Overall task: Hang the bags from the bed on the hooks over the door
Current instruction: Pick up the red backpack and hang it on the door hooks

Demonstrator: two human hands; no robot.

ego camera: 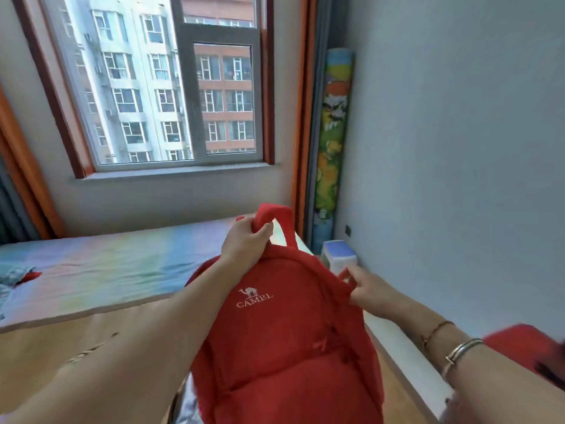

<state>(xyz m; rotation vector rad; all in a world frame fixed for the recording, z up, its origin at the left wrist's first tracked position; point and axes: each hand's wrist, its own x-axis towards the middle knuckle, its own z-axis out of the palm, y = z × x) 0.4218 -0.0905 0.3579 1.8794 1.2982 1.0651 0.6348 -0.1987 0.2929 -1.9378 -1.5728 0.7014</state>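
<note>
A red backpack (284, 338) with a white camel logo hangs in front of me, lifted above the bed's corner. My left hand (244, 243) grips its top carry loop from the left. My right hand (370, 289) pinches a small red tab on the backpack's right shoulder. The bed (101, 270) with a pastel rainbow sheet lies behind and to the left. A second red item (526, 347), blurred, sits by my right forearm at the right edge. No door or hooks are in view.
A window (165, 84) faces apartment blocks straight ahead. A rolled colourful mat (333, 142) stands in the corner beside an orange curtain. A small white and blue stool (339, 255) sits by the right wall. Crumpled cloth (15, 276) lies on the bed's left edge.
</note>
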